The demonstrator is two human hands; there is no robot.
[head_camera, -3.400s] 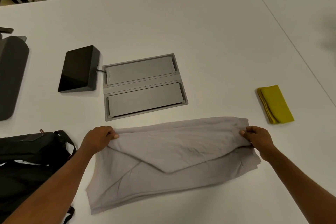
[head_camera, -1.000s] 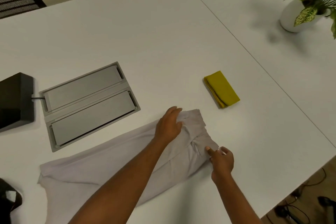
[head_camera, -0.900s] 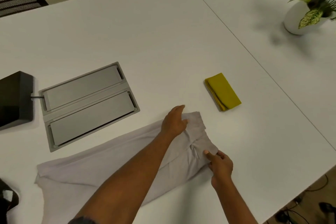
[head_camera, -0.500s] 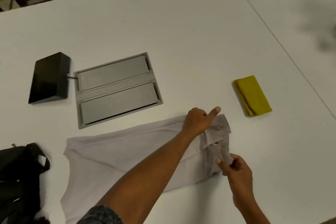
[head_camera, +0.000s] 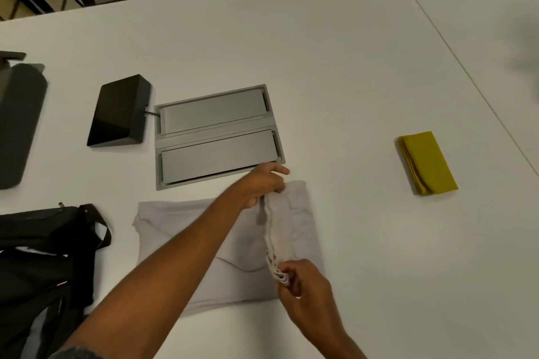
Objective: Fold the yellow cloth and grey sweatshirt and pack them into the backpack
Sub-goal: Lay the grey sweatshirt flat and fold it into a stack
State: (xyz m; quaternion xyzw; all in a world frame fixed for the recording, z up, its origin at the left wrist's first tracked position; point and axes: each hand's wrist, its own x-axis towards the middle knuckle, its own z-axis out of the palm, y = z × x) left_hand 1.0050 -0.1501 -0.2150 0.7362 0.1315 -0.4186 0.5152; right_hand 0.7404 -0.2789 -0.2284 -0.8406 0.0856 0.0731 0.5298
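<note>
Grey hatch panel (head_camera: pixel 218 134) and a black wedge box (head_camera: pixel 119 111) sit just behind the grey sweatshirt (head_camera: pixel 300 221) on the white surface (head_camera: pixel 350 67). The left forearm crosses over the sweatshirt's middle. It lies long side left-to-right, and both hands pinch its raised right edge: left hand (head_camera: pixel 262 183) at the far end, right hand (head_camera: pixel 306 285) at the near end. Yellow cloth (head_camera: pixel 427 163) lies folded well off right, lengthwise far-to-near. Backpack (head_camera: pixel 43 256) slumps at left, can't see inside

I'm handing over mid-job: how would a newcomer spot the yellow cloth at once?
Start at the white table, then go to its right side, past the grey sweatshirt being folded near the front edge. The yellow cloth lies there alone, already folded into a small rectangle; it is the only brightly coloured thing.
</note>
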